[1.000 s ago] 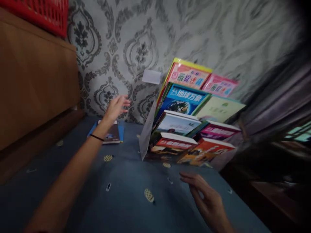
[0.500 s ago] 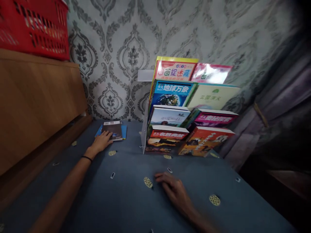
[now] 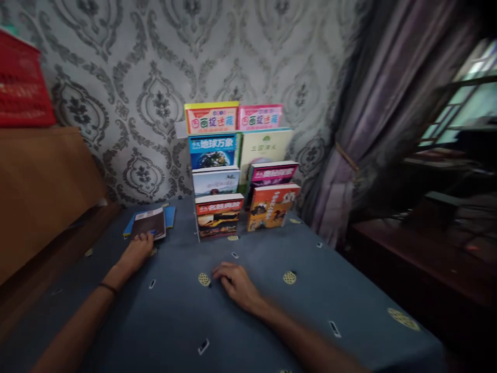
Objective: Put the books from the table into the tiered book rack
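One dark book rests on a blue book, both left of the rack. Your left hand touches the dark book's near edge; grip cannot be told. Your right hand, loosely curled, holds nothing visible, in front of the rack. Eight covers stand racked.

- in view: a broad table, draped in blue-grey cloth printed with yellowish ovals and small pale-edged rectangles
- at the far left, laid flat: a blue book, partly covered by a dark book
- near the far edge, right of those: stepped books, upright in two columns
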A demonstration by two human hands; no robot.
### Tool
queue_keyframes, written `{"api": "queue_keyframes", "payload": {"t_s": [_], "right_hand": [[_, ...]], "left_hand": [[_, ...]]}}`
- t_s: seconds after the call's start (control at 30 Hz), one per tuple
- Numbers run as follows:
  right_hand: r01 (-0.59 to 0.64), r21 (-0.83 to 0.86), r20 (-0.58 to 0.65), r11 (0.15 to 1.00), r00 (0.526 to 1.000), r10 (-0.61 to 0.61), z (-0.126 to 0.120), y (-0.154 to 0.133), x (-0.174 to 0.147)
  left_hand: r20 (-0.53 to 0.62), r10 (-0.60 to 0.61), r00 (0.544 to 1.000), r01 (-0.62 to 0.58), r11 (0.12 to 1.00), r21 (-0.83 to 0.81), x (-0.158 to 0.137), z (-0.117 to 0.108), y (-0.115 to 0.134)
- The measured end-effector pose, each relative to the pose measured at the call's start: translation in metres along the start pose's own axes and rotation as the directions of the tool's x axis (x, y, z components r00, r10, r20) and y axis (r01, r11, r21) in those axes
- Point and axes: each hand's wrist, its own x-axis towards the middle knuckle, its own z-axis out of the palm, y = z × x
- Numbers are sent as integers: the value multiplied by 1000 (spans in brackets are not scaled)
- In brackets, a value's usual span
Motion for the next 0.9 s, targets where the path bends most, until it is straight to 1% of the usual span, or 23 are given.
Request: {"api": "queue_keyframes", "payload": {"t_s": [0.1, 0.17, 0.3, 0.4, 0.5, 0.57, 0.63, 0.7, 0.77, 0.8, 0.87, 0.9], "right_hand": [[-5, -14, 28, 1000, 1000, 5, 2, 0, -3], [-5, -45, 35, 999, 999, 7, 2, 0, -4], [-13, -108, 40, 994, 999, 18, 1, -1, -4], [4, -98, 80, 995, 997, 4, -1, -2, -4], [76, -45, 196, 996, 978, -66, -4, -3, -4], [117, -16, 296, 993, 949, -107, -4, -4, -4], [161, 11, 340, 987, 928, -155, -3, -4, -3], [199, 46, 315, 979, 927, -203, -1, -5, -3], [218, 73, 243, 973, 943, -230, 1, -4, -3], [219, 80, 199, 972, 952, -231, 1, -3, -3], [210, 99, 125, 973, 967, -222, 2, 1, -1], [199, 120, 96, 973, 973, -211, 3, 3, 0]], "left_hand": [[76, 24, 997, -33, 993, 117, -21, -10, 12], [103, 27, 994, -43, 986, 158, -33, -15, 22], [114, 40, 993, -59, 984, 168, -55, -24, 45], [109, 58, 992, -75, 984, 160, -74, -31, 64], [83, 93, 992, -106, 981, 164, -98, -44, 84], [96, 129, 987, -142, 980, 141, -113, -58, 97], [123, 159, 980, -172, 980, 105, -126, -74, 110], [175, 222, 959, -235, 970, 55, -136, -92, 118], [202, 287, 936, -292, 956, -5, -146, -108, 119], [195, 311, 930, -310, 950, -41, -150, -114, 116], [122, 331, 936, -316, 941, -124, -158, -126, 107], [57, 329, 943, -315, 933, -176, -161, -131, 100]]}}
